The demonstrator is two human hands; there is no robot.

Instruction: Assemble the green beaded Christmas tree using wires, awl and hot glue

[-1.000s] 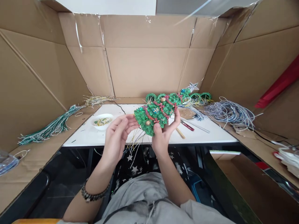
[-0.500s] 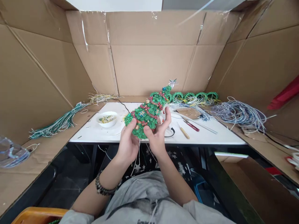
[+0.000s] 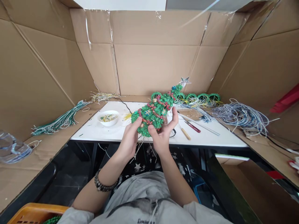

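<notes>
Holding the beaded Christmas tree (image 3: 156, 112) above the near edge of the white table (image 3: 98, 134), you have both hands closed around its wide lower end: your left hand (image 3: 130, 139) grips the base with the thumb pressed up on the green beads, and your right hand (image 3: 163, 134) clasps the other side, thumb in front and fingers spread behind the trunk. The tree leans up and to the right, its clear star (image 3: 184, 81) pointing toward the cardboard wall (image 3: 158, 65). Loose wire ends (image 3: 140, 146) hang from the base between your wrists.

By the look of it, you are at the stage of inspecting or finishing the base. The next move seems to call for one hand keeping a firm hold while the other frees itself for those dangling wires; the red-handled tool (image 3: 192, 126) and wooden-handled tool (image 3: 184, 132) lie just right of your hands, the small white bowl (image 3: 108, 118) to the left.
</notes>
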